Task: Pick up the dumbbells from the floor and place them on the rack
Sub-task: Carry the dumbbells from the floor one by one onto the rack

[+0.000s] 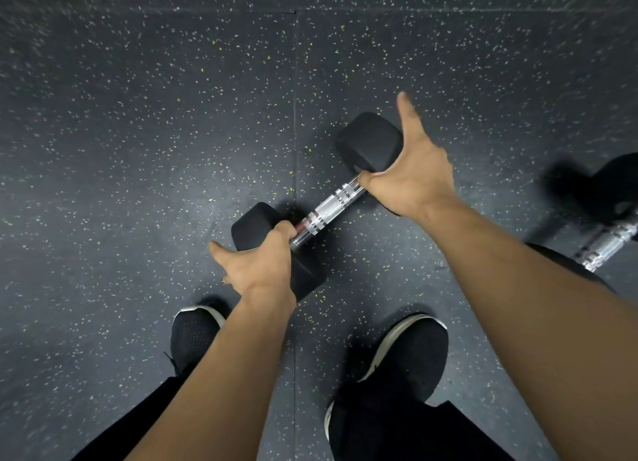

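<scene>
A dumbbell (326,209) with black hex heads and a ridged chrome handle lies on the speckled rubber floor (138,132), its long axis running diagonally from near left to far right. The left hand (264,261) grips the handle at the near head, fingers curled around the bar. The right hand (412,174) curls its fingers under the handle by the far head, thumb raised. A second dumbbell (602,226) lies at the right edge, blurred. Two black shoes (407,350) stand below
</scene>
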Motion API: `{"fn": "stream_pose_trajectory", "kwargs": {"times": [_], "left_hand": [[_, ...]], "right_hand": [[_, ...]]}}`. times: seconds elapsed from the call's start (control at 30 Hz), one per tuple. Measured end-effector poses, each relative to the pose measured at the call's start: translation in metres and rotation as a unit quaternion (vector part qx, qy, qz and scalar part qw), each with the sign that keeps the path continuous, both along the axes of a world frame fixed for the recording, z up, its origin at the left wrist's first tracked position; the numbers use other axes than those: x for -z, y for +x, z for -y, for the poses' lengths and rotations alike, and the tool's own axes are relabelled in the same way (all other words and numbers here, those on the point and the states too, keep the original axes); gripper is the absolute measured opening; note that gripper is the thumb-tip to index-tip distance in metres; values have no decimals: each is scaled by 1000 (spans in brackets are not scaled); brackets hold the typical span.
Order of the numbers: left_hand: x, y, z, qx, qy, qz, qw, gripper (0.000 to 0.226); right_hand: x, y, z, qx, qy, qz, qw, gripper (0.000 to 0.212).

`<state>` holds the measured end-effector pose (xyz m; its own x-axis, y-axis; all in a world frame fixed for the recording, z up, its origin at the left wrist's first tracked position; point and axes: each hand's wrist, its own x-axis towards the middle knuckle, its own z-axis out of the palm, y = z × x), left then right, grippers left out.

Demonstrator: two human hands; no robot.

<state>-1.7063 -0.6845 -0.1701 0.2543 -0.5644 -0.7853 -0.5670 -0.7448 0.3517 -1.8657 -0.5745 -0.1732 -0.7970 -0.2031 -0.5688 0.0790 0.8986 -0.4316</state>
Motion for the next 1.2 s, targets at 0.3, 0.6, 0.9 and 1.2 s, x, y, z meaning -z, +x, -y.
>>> {"fn": "stream_pose_trajectory", "kwargs": {"times": [0.3,0.6,0.9,1.2], "left_hand": [[-12,12,3,116,-31,-11,993,65],[-190,-9,24,305,-122,-39,944,80],[-563,-107,40,352,-276,-192,873,97],[-931,-169,27,316,-529,-380,690,88]], "right_hand": [[-14,8,-10,-3,-19,19,1000,82],[-176,27,-49,123,-65,-31,990,84],[-568,-63,-45,139,-181,-212,950,91],[-934,-111,-74,132,-380,-470,786,89]]}}
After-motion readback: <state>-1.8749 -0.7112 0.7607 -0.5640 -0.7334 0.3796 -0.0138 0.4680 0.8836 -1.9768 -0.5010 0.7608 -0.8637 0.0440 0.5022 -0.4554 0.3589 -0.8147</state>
